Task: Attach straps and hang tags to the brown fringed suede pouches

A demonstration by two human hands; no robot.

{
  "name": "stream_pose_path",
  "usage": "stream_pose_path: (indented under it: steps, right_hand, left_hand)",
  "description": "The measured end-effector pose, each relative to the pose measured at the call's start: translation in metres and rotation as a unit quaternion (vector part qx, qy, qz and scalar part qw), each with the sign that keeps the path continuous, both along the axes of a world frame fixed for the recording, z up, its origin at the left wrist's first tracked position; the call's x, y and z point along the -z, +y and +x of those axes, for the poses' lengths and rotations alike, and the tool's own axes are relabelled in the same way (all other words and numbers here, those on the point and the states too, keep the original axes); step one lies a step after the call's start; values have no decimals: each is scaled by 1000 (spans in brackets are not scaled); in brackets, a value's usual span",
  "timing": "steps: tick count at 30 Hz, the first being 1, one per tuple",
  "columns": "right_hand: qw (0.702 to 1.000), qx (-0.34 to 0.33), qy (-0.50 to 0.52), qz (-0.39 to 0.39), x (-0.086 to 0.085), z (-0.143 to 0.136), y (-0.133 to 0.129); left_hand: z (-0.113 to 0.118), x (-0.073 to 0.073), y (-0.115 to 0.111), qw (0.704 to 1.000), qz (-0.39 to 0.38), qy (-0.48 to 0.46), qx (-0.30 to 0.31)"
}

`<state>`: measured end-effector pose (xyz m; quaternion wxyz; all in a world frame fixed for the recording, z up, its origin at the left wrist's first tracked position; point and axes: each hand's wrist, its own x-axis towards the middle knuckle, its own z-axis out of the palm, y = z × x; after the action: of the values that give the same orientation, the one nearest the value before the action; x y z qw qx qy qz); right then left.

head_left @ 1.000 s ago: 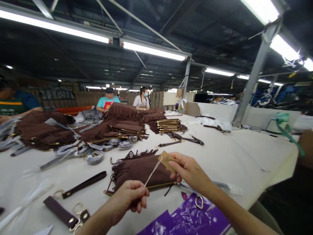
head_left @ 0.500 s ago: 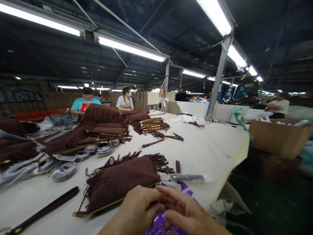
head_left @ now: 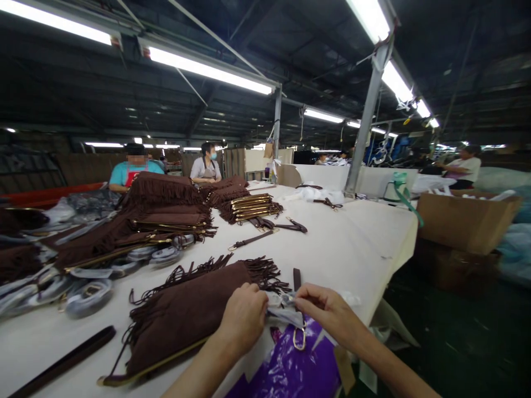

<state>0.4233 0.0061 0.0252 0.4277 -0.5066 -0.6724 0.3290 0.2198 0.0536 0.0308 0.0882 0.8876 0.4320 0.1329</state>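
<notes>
bag (head_left: 186,309) partly behind left hand (head_left: 244,314), strap (head_left: 68,358) cropped

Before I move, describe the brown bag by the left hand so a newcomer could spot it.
On the white table, look nearer than the heaped bags. The fringed brown bag lies by the left hand. Unlike those, it lies singly, not stacked.

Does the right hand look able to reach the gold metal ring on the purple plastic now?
Probably yes. The gold metal ring lies uncovered on the purple plastic, close to the right hand; however, this hand seems occupied with the clear wrapping.
</notes>
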Motion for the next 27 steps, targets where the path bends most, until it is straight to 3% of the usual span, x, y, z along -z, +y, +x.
stream_pose_path:
  steps: [3, 7, 13, 18, 22, 27]
  right_hand:
    - [1000, 10, -9, -4, 9, 10, 8]
    - [998, 7, -54, -6, 17, 14, 11]
    - [979, 13, -183, 87, 23, 9, 24]
    - [941, -53, -330, 53, 25, 4, 40]
    - [927, -52, -370, 35, 18, 4, 45]
    - [932, -97, -350, -3, -4, 1, 49]
  left_hand:
    - [16, 10, 13, 999, -1, 36, -11]
    - [21, 18, 33, 999, -35, 8, 17]
    - [9, 31, 52, 984, -107, -128, 67]
    - [0, 48, 55, 957, -146, -242, 62]
    - [0, 47, 50, 945, -166, -274, 70]
    - [1, 37, 41, 943, -165, -280, 76]
